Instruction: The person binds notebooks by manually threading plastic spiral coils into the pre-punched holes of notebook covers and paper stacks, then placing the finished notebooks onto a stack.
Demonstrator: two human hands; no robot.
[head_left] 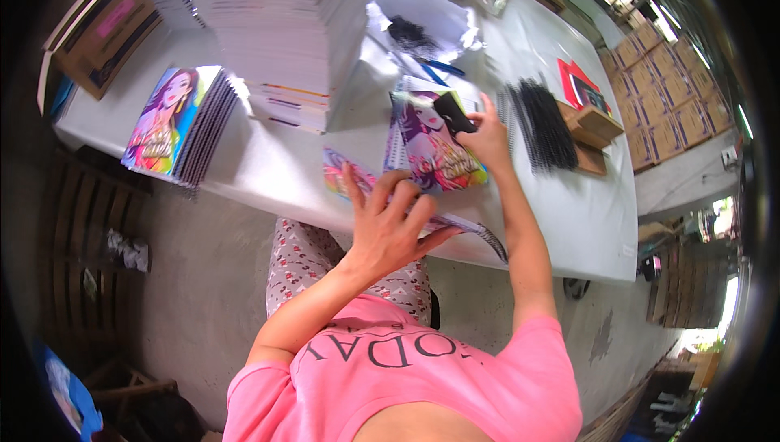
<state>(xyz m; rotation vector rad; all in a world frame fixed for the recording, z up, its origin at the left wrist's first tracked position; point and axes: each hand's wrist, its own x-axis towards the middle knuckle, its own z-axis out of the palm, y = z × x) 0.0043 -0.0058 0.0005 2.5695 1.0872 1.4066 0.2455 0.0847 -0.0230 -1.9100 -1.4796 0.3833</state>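
My left hand [388, 218] is at the table's front edge, fingers spread over a colourful notebook [340, 172] and thumb beneath it. Most of that notebook is hidden behind the hand. A dark spiral coil [492, 244] curves out past the thumb at its right end. In my right hand [486, 140] is a small black block-like piece [453, 112], pinched above another notebook [435, 149] with an illustrated cover. This second notebook lies just beyond my left hand. What the black piece is, I cannot make out.
A tall stack of paper blocks [268, 44] stands at the back left. Finished-looking spiral notebooks [171, 121] are piled on the left. Black coils [543, 127] lie on the right beside a wooden block [595, 127]. A white bag [455, 23] and blue-handled tool [443, 67] are behind.
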